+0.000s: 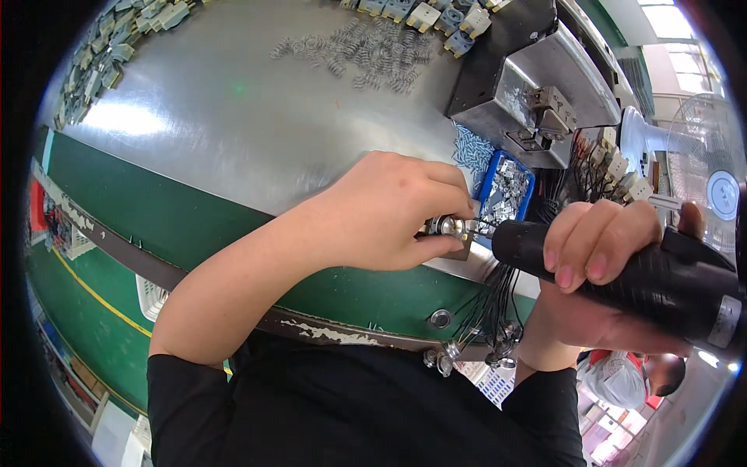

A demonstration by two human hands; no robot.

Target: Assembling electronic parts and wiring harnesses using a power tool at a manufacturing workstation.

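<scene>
My left hand [408, 206] is closed around a small part with a shiny round metal end [451, 226], held at the front edge of the metal worktop. My fingers hide most of that part. In my right hand [599, 249] is a black electric screwdriver [523, 246], lying nearly level with its tip toward the part. The tip seems to meet the part, though I cannot tell whether it touches. Just below, black wires [498, 303] with round metal ends hang over the green edge strip, near a loose round metal piece [440, 318].
Beyond my hands are a blue tray [532, 185] of small metal parts, loose screws [472, 149] and a metal fixture [510, 97]. Springs [381, 50] and grey switch-like blocks [117, 50] lie farther back. A fan [704, 156] stands right; another person [622, 377] is lower right.
</scene>
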